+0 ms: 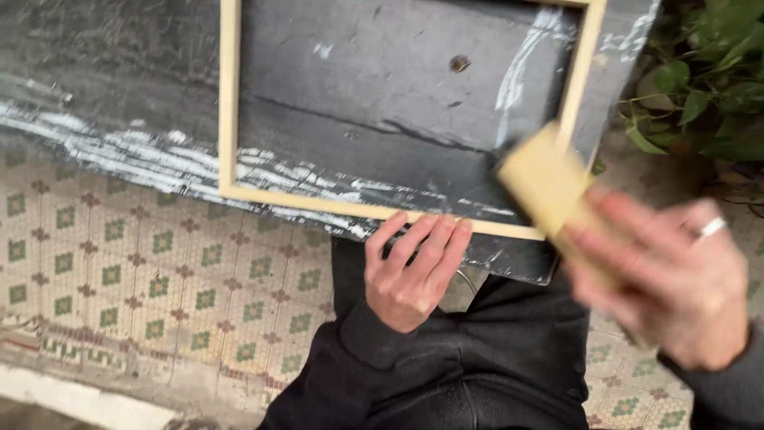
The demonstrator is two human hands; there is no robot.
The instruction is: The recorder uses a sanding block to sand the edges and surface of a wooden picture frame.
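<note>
From above, looking down with the head camera, a pale wooden frame (231, 119) lies flat on a dark, paint-streaked tabletop (119, 87), its near rail running along the table's front edge. The left hand (412, 271) rests at that edge, just below the near rail, fingers (434, 239) held close together and curled up over the table's lip so the tips touch or nearly touch the wood; it grips nothing, it only braces. The right hand (676, 279) is blurred by motion. It is closed around a tan rectangular block (545, 183), seemingly a sanding block, whose far end sits over the frame's near right corner. A ring (711, 228) shows on one finger. The blur hides how the thumb sits, but the fingers are plainly wrapped tight on the block and not spread.

To my eye the work is rubbing down that corner of the frame. Done well, it wants the block kept flat to the rail and moved along the grain, light at the mitre so the corner is not rounded over, while the bracing hand presses the frame down to stop it sliding on the smooth top.

Below the table are patterned floor tiles (143, 271) with green and brown motifs, the person's dark clothing (477, 358), and a leafy green plant (708, 72) at the upper right.
</note>
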